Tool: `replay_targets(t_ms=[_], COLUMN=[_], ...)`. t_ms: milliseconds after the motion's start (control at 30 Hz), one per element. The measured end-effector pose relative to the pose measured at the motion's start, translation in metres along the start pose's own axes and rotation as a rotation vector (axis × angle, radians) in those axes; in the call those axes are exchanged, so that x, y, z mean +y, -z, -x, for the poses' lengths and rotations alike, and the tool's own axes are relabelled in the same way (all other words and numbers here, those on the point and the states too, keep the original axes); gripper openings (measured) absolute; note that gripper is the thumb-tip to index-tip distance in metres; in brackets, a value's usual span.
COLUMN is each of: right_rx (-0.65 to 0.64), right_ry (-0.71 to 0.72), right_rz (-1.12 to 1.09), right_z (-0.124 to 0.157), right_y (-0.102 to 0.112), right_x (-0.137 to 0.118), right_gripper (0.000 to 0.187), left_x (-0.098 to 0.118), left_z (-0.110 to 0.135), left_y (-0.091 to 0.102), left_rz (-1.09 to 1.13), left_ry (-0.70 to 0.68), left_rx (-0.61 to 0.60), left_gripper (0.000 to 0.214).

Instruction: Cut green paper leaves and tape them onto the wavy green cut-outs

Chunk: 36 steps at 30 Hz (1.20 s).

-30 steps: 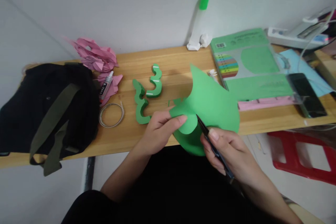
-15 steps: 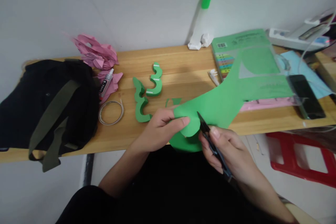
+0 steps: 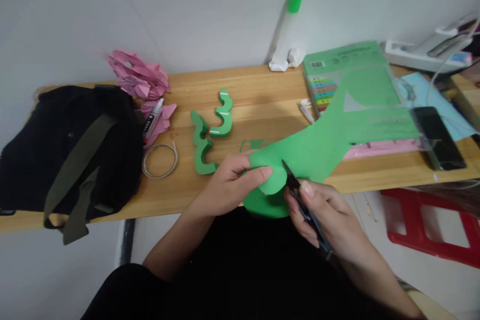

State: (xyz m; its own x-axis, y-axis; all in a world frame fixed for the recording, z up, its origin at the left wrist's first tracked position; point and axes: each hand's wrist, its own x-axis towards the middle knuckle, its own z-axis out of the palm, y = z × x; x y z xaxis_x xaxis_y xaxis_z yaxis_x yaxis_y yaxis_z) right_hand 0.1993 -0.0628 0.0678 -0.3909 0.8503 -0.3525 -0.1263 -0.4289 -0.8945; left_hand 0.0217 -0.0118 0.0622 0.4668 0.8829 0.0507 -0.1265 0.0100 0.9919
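Note:
My left hand pinches the near edge of a green paper sheet, thumb on top of a rounded lobe. My right hand is closed around dark scissors, whose blade tip meets the paper just right of that lobe. The sheet lies low over the wooden desk's front edge and reaches back to the right. Two wavy green cut-outs lie on the desk just behind my left hand.
A black bag fills the desk's left end. Crumpled pink paper, a glue tube and a clear tape ring sit beside it. A coloured-paper pack, a phone and a power strip lie right. A red stool stands below.
The green sheet, standing curled upward a second ago, has dropped flat toward the right over the paper pack. Both hands stay in place at the desk edge.

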Motion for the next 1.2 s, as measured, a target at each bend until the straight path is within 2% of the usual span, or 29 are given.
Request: replay_targets(t_ms=[133, 433, 700, 900, 1200], right_rx=[-0.002, -0.050, -0.098, -0.155, -0.154], right_ry=[-0.002, 0.004, 0.011, -0.004, 0.008], right_rz=[0.012, 0.078, 0.178, 0.151, 0.157], right_z=[0.000, 0.002, 0.005, 0.005, 0.003], right_y=[0.000, 0.005, 0.012, 0.014, 0.014], right_x=[-0.002, -0.005, -0.012, -0.012, -0.011], right_gripper=[0.044, 0.044, 0.046, 0.045, 0.045], left_x=[0.000, -0.001, 0.004, 0.008, 0.009], left_z=[0.000, 0.000, 0.001, -0.001, 0.001], left_y=[0.001, 0.004, 0.009, 0.011, 0.011], left_rz=[-0.001, 0.073, 0.020, -0.048, -0.035], left_ry=[-0.003, -0.004, 0.048, 0.062, 0.072], left_rx=[0.002, -0.075, -0.129, -0.244, -0.240], left_gripper=[0.026, 0.025, 0.029, 0.029, 0.030])
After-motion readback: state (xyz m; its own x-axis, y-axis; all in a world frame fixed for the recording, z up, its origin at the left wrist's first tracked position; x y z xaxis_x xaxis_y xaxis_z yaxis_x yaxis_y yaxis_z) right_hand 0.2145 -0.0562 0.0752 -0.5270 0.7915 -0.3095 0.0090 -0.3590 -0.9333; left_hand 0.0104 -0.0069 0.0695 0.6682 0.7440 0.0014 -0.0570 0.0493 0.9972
